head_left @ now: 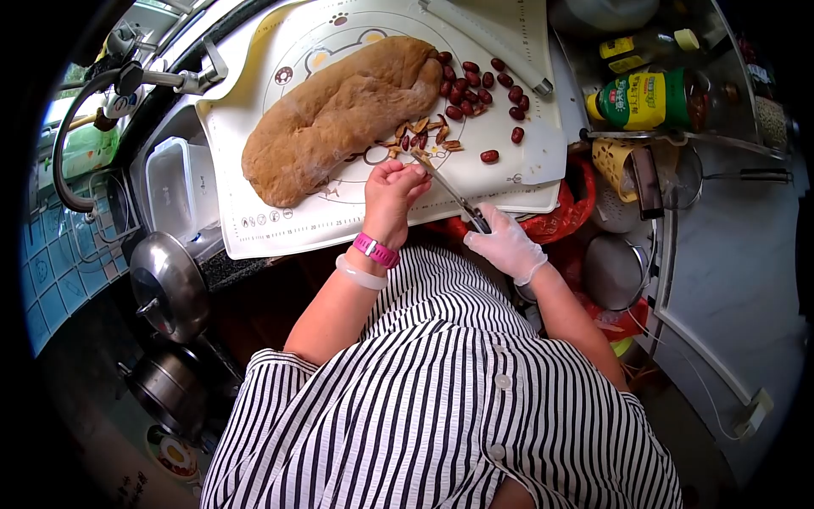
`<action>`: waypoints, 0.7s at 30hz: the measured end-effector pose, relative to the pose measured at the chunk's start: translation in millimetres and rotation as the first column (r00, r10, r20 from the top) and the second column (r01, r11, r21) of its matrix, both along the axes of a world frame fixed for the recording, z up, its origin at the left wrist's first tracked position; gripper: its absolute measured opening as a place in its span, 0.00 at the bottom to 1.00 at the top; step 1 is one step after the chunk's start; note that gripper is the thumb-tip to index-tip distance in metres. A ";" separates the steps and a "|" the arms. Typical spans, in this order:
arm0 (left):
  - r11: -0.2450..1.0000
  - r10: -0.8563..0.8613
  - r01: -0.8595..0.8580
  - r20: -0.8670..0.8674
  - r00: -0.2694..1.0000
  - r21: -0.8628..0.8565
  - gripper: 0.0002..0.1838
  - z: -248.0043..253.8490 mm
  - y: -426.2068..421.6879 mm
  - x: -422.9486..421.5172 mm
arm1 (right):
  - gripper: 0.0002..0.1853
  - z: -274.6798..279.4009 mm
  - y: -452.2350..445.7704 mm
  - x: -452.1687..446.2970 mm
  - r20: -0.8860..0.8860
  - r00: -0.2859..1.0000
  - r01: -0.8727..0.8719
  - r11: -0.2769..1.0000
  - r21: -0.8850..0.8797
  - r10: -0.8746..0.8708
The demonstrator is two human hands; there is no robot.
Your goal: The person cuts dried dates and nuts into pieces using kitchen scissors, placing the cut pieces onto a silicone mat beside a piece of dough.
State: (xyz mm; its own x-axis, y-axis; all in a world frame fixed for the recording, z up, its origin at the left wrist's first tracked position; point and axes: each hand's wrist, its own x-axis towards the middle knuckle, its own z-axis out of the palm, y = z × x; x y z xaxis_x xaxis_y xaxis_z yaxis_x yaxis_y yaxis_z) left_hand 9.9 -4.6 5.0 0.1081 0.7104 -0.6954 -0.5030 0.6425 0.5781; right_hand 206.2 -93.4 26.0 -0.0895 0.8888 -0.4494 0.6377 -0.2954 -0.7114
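Observation:
My bare left hand [392, 197], with a pink watch and a white bangle on the wrist, pinches its fingers together beside the scissor blades; what they hold is hidden. My right hand [510, 243], in a clear disposable glove, is closed round the dark handles of the scissors [454, 193], whose blades point up and left toward the left fingertips. Just beyond lie cut date pieces [421, 134]. Several whole red dates [465, 89] are scattered farther back and to the right. A long brown slab of dough [343, 114] rests on the white printed mat [301, 227].
A pale roller-like tube [487, 42] lies on the mat's far right. Bottles [649, 100] occupy the right-hand shelf. Left of the mat are a clear plastic box [181, 185] and a tap [140, 78]. A metal lid [168, 284] and pot [170, 390] are lower left.

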 end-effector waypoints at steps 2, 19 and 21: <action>1.000 -0.008 0.008 -0.002 1.000 0.000 0.17 -1.8 -0.7 -0.7 | 0.26 5.8 2.1 3.9 -0.264 0.953 0.071 0.956 -0.284 -0.150; 1.000 -0.013 0.011 -0.079 0.997 -0.022 0.17 -4.2 1.0 1.9 | 0.18 13.9 5.2 -5.7 -0.445 0.824 0.070 0.842 -0.535 -0.352; 0.999 -0.017 0.014 -0.087 0.996 -0.035 0.17 -3.7 1.3 2.4 | 0.16 13.4 5.2 -4.1 -0.448 0.815 0.076 0.833 -0.548 -0.368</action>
